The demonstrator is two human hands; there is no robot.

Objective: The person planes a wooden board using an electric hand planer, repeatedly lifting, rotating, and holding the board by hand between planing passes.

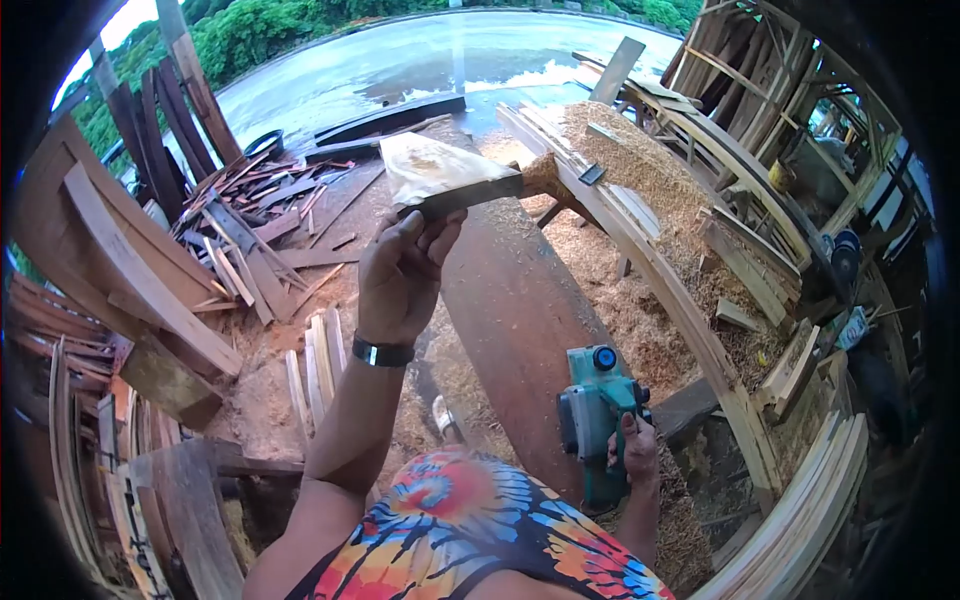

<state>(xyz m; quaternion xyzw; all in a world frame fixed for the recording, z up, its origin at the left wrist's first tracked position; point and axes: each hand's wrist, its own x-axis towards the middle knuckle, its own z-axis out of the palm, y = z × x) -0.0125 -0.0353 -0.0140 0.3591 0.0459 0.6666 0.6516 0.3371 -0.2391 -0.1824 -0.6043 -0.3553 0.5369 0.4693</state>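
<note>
The left hand (408, 265) is raised with its fingers closed on the near edge of a wooden block (450, 175), the thumb against the dark narrow side and the block's pale, blotched broad face turned upward. The block is held up in front of the far end of a long brown board (510, 310), near that end's left corner as seen here. A dark band (383, 353) circles the left wrist.

The right hand (635, 447) is wrapped around the handle of a green power planer (600, 415) (a round dark knob with a blue centre shows at its far end). The planer overlaps the right edge of the brown board, toward its near end; whether it rests there or is held just over it, I cannot tell.

Just outside the board's right edge, wood shavings (590, 262) cover the ground, and beyond them runs a long pale beam (660, 270), with a small dark-topped piece (592, 174) at its far part. Pale strips (800, 510) are bundled past the beam's near end. Outside the board's left edge are a sandalled foot (443, 415), a few upright-looking pale slats (318, 365) and, farther off, a heap of scrap wood (250, 235).
</note>
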